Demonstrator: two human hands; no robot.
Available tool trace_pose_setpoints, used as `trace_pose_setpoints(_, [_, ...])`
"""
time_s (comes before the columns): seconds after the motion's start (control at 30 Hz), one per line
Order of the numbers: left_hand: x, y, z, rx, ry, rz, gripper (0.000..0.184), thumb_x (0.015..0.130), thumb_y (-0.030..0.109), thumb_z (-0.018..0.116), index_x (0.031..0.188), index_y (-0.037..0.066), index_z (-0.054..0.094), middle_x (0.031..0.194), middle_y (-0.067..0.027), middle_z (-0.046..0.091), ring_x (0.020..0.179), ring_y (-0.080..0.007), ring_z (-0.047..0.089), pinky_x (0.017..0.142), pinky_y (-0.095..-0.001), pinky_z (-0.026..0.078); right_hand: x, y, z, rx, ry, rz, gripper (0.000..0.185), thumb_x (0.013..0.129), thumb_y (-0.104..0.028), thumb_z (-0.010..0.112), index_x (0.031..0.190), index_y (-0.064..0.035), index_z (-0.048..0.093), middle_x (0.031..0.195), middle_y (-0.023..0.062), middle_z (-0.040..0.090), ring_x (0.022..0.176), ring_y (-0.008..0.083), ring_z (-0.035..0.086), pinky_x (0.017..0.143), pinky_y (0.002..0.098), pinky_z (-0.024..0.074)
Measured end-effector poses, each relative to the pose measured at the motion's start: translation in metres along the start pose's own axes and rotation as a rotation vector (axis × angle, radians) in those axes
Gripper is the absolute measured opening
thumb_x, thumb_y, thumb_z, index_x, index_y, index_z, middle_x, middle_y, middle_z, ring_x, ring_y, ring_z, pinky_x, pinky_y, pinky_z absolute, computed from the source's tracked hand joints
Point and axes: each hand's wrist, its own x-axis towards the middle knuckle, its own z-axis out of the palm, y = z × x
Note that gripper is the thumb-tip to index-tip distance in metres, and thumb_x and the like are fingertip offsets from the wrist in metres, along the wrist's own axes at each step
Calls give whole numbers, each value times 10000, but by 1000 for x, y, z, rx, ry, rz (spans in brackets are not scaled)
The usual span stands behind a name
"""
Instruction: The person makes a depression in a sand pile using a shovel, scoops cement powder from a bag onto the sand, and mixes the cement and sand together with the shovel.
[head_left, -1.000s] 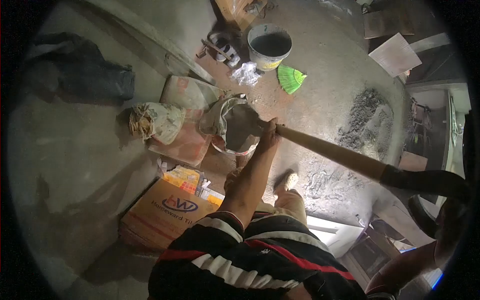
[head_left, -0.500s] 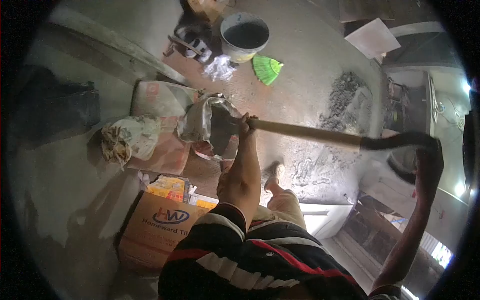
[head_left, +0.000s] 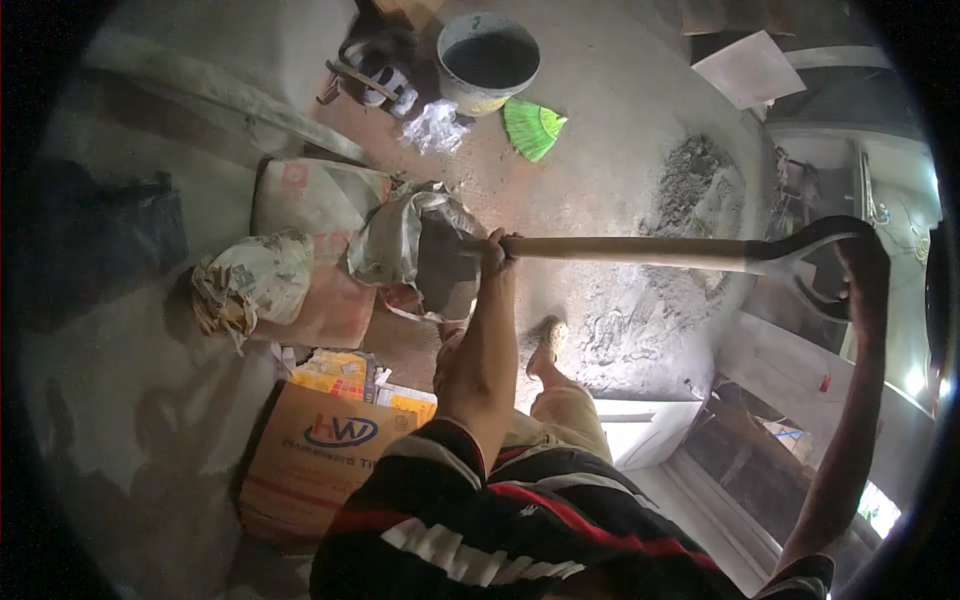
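Observation:
A shovel (head_left: 630, 251) lies nearly level across the view, with a wooden shaft and a dark D-shaped grip. My left hand (head_left: 497, 250) is closed around the lower shaft, beside the mouth of an opened sack (head_left: 385, 240). At the far right my right hand (head_left: 858, 272) grips the D-handle, its fingers partly in shadow. The shovel's lower end points into the sack, where grey material shows; the blade cannot be made out clearly.
A bucket (head_left: 455, 82), a green broom head (head_left: 535, 130) and clear plastic (head_left: 434, 128) are ahead. Grey mortar-like material (head_left: 690, 200) spreads over the floor at right. A cardboard box (head_left: 320, 455), a crumpled bag (head_left: 255, 285) and a full sack (head_left: 320, 200) stand left.
The shovel's grip end has risen in view, bringing the shaft from a slant to nearly level. My right hand has moved up with it; my left hand keeps its place near the sack.

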Motion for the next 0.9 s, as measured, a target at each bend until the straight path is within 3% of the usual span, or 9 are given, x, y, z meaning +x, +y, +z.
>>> trace_pose_setpoints(0.2, [3,-21,-31,-121,14,84,153,870,27,612,793,114,512,654,7,451,596,-169,505,670,-364,525,13,70,24,37,47,139,305,901,-369,692,1057,-111,645,689,-61,467,538,52,426,451,230,356])
trace_pose_setpoints(0.27, [30,-36,-53,-240,-60,30,146,851,-12,616,869,94,518,699,-16,481,646,-176,538,702,-390,550,13,99,10,81,7,216,335,875,-384,709,1068,-117,645,685,-57,475,522,50,431,437,223,366])
trace_pose_setpoints(0.4, [3,-57,-52,-111,309,-3,266,856,-25,627,1053,44,462,854,-80,536,689,-241,579,739,-483,594,11,134,14,-11,-52,328,343,859,-391,730,1028,-108,638,737,-22,530,557,73,483,433,241,388])
trace_pose_setpoints(0.47, [17,-48,-75,-36,118,212,307,869,-22,622,1094,18,417,897,-117,530,695,-254,583,738,-485,600,11,171,46,-2,67,320,307,865,-370,727,1003,-111,636,726,-18,535,538,73,481,423,240,380])
trace_pose_setpoints(0.57, [25,-47,-78,-68,357,-14,320,863,-24,635,1096,30,422,893,-104,529,697,-244,584,725,-479,590,-14,178,55,82,-21,297,256,891,-340,706,981,-116,619,690,-24,503,498,79,457,434,237,383])
trace_pose_setpoints(0.67, [15,-72,-101,75,184,15,334,869,-5,641,1113,42,418,845,-93,536,685,-249,589,720,-483,578,-33,197,38,210,-86,343,238,894,-328,706,971,-124,610,655,-43,470,482,73,440,436,228,377])
trace_pose_setpoints(0.73, [-31,-90,-40,89,452,118,254,881,27,642,1054,38,457,770,-79,533,664,-242,590,726,-484,570,-40,235,40,243,-98,402,234,890,-325,711,964,-129,608,639,-57,453,480,68,434,435,224,371])
trace_pose_setpoints(0.8, [0,-77,-81,118,390,-6,186,853,8,666,941,35,504,726,-60,526,629,-226,580,698,-461,573,-42,297,58,306,2,547,250,864,-320,741,943,-133,596,620,-75,439,465,56,421,421,220,353])
trace_pose_setpoints(0.9, [18,-67,-103,74,462,-44,213,818,-13,685,880,66,497,726,-59,520,620,-212,565,643,-425,572,-61,268,81,300,-41,490,250,837,-298,750,895,-124,580,627,-58,471,449,66,427,418,233,359])
